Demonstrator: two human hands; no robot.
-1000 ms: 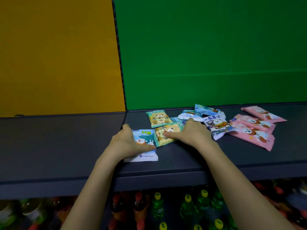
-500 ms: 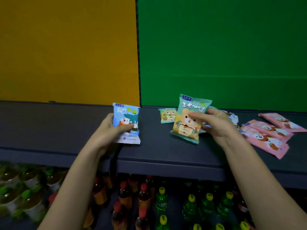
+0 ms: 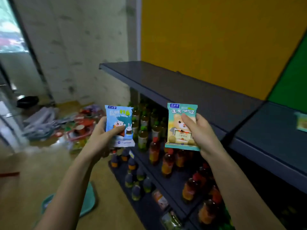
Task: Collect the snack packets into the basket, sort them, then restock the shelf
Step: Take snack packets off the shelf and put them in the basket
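A flat, glossy blue snack packet (image 3: pixel 118 128), pillow-shaped with a crimped top edge and a printed white bear and rabbit, stands upright in the left hand (image 3: pixel 102 137). That hand's grip is clamped on it, thumb across the front. Beside it but apart, a teal-and-yellow packet (image 3: pixel 181 130) of the same shape, printed with a cartoon bear, is upright in the right hand (image 3: pixel 201 131), grip clamped on its right side. Both are held in the air in front of a dark grey shelf (image 3: pixel 174 85) with a smooth matte top board. One more packet (image 3: pixel 301 122), blurred, lies on the board at far right. Plastic bottles (image 3: pixel 166 161) with red and green caps fill the lower tiers. Behind the shelf are a yellow panel (image 3: pixel 216 39) and a green panel (image 3: pixel 292 83). To the left are a mottled pale wall (image 3: pixel 74 47) and a tan floor (image 3: pixel 25 176). What looks like a red basket (image 3: pixel 74 133), blurred, sits on that floor among scattered wrappers.
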